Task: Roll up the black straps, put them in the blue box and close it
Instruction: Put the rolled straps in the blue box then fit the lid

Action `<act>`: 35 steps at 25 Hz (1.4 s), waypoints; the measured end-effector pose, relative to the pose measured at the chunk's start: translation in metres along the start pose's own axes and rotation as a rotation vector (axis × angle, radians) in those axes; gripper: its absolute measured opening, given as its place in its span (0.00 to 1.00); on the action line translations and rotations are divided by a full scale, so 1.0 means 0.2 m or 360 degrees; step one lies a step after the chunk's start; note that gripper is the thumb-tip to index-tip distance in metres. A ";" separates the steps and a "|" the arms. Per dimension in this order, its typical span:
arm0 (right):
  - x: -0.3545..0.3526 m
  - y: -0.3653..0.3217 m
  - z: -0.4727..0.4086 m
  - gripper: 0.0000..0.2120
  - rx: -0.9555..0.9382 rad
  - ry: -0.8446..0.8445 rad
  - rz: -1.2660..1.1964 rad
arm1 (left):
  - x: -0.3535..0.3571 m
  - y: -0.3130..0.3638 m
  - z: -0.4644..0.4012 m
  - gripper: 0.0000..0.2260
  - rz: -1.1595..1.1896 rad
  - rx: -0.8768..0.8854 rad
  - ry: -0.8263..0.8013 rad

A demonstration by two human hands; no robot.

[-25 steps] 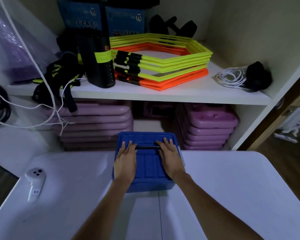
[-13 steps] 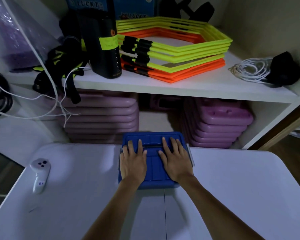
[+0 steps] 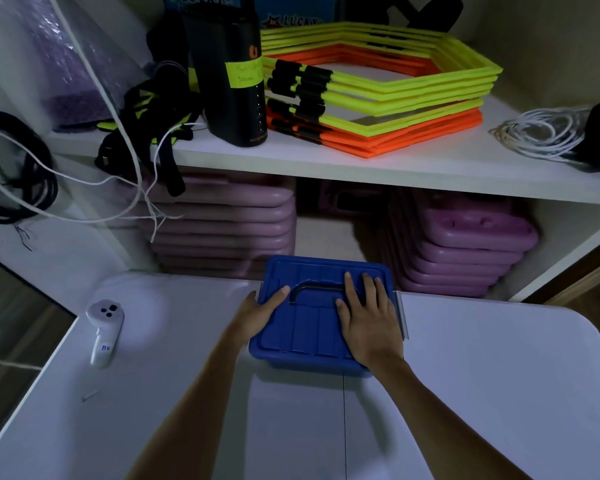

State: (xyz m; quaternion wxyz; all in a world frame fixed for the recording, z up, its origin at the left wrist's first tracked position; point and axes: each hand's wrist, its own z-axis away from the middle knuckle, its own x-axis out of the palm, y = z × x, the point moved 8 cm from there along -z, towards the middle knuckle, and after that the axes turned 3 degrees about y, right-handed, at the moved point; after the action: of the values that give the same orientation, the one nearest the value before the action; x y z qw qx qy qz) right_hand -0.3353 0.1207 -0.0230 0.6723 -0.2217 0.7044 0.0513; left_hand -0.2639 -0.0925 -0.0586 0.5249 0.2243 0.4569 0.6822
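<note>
The blue box (image 3: 309, 327) sits at the far edge of the white table (image 3: 465, 393) with its lid on and a dark handle (image 3: 317, 289) lying flat on top. My right hand (image 3: 369, 320) rests palm down on the right half of the lid, fingers spread. My left hand (image 3: 258, 315) is at the box's left edge, thumb on the lid and fingers down the side where they are hidden. No black straps show on the table; the box's inside is hidden.
A white controller (image 3: 104, 329) lies on the table at left. Behind the box, shelves hold purple step boards (image 3: 465, 251), yellow and orange hexagon rings (image 3: 378, 95), a black cylinder (image 3: 232, 81), black-and-yellow straps (image 3: 146, 123) and white cords (image 3: 541, 133).
My left hand has slid off the top of the lid to the box's left edge. The right hand stays flat on the lid. The handle now shows between the hands.
</note>
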 end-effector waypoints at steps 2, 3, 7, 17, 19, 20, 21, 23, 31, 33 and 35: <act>0.00 0.00 0.01 0.34 0.0000 0.0009 0.0000 | 0.00 0.06 0.02 0.19 0.0052 0.0190 0.0127; 0.00 0.00 0.01 0.33 0.0001 0.0000 0.0002 | -0.01 0.09 0.02 0.19 -0.0015 0.0313 0.0235; 0.01 -0.01 0.00 0.32 -0.0020 -0.0034 0.0020 | 0.02 0.12 0.06 0.30 -0.0591 0.0464 0.0449; -0.09 0.18 0.05 0.49 0.0670 0.0144 -0.0170 | 0.17 0.15 0.10 0.35 -0.2015 0.0810 0.0555; -0.06 0.25 0.09 0.54 0.1031 0.0005 -0.0379 | 0.18 0.16 0.11 0.35 -0.2029 0.0824 0.0551; -0.05 0.26 0.09 0.53 0.1093 -0.0013 -0.0461 | 0.18 0.16 0.11 0.36 -0.2018 0.0829 0.0549; -0.06 0.25 0.08 0.50 0.1078 0.0029 -0.0488 | 0.18 0.16 0.10 0.36 -0.2001 0.0832 0.0547; -0.10 0.21 0.07 0.41 0.0961 0.0206 -0.0403 | 0.18 0.16 0.10 0.37 -0.1988 0.0834 0.0550; -0.16 0.09 0.03 0.27 0.0553 0.0296 -0.0037 | 0.18 0.16 0.10 0.37 -0.1923 0.0858 0.0531; -0.11 0.05 0.03 0.31 0.0321 0.0246 0.0012 | 0.18 0.16 0.11 0.38 -0.1912 0.0851 0.0529; -0.03 -0.01 0.01 0.36 0.0067 0.0039 0.0077 | 0.18 0.16 0.11 0.38 -0.1907 0.0851 0.0514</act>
State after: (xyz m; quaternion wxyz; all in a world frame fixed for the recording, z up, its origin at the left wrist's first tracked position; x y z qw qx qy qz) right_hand -0.3331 0.1221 -0.0165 0.6668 -0.1909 0.7186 0.0501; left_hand -0.2750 -0.0511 -0.0269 0.6640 -0.0503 0.7283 0.1617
